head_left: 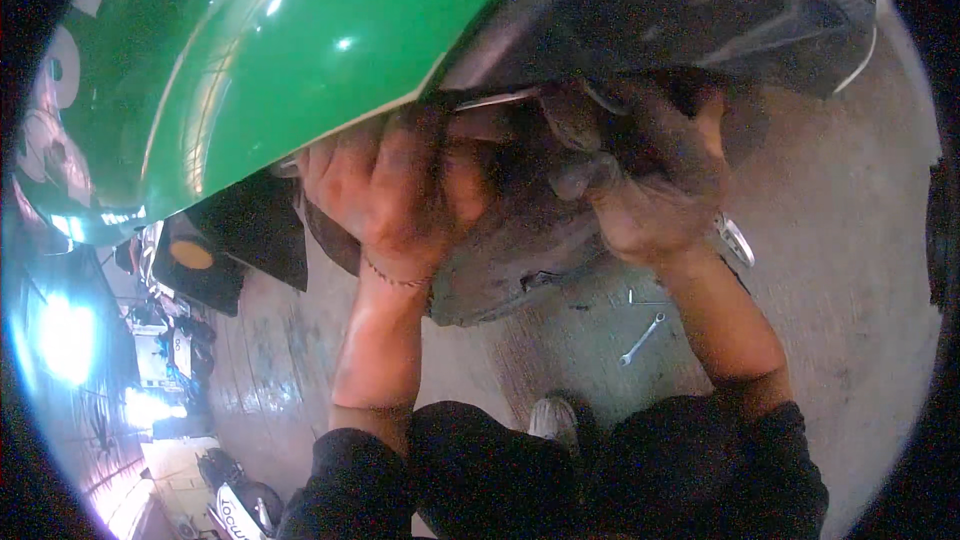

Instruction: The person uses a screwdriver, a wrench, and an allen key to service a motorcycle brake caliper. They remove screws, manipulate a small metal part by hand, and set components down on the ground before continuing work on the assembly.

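A glossy green vehicle body panel (330,50) fills the upper left, joined to a black plastic section (640,15) on its right. My left hand (385,190) is closed at the panel's lower edge, its fingers curled up under it, so the fingertips are hidden. To the right, my right hand (660,175) is raised beneath the black section with bent, closed fingers. Its thumb presses inward, and what it grips is lost in shadow. Between and below both hands hangs a dusty dark liner (520,265).
On the floor below my right forearm lie a combination wrench (642,339) and a thin L-shaped key (640,299). My shoe (554,422) is below the liner. A black flap with a yellowish round spot (191,255) hangs at left. A motorcycle (243,505) stands at lower left.
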`<action>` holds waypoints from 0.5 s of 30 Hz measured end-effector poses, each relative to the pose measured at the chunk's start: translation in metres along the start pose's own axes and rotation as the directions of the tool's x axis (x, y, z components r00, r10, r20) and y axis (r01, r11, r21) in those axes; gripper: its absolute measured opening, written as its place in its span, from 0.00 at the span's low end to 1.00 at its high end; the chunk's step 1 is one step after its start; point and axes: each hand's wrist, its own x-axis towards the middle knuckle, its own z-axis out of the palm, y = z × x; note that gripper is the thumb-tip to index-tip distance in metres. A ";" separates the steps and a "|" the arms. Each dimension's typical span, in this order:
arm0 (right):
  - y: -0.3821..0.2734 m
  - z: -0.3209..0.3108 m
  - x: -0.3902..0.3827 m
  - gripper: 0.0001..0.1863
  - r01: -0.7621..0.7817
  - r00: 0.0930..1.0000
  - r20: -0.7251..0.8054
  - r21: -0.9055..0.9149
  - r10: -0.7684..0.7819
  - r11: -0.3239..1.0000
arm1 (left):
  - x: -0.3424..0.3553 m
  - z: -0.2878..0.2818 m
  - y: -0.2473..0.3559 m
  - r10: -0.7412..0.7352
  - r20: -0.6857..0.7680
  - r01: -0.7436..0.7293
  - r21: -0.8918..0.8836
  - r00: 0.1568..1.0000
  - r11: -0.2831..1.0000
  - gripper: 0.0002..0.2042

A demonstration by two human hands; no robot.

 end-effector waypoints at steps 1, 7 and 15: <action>0.002 -0.001 0.000 0.25 -0.038 0.999 0.039 0.037 0.037 0.999 | 0.003 -0.001 -0.001 0.008 -0.007 -0.008 -0.012 1.000 1.000 0.08; -0.003 0.001 0.001 0.31 0.088 0.996 -0.028 -0.046 -0.089 0.995 | 0.000 0.001 -0.007 0.016 0.026 -0.016 0.004 1.000 1.000 0.12; -0.003 -0.010 0.003 0.26 0.152 0.984 -0.081 -0.073 -0.157 0.986 | 0.003 -0.014 0.013 -0.031 0.171 0.043 -0.065 0.985 0.997 0.09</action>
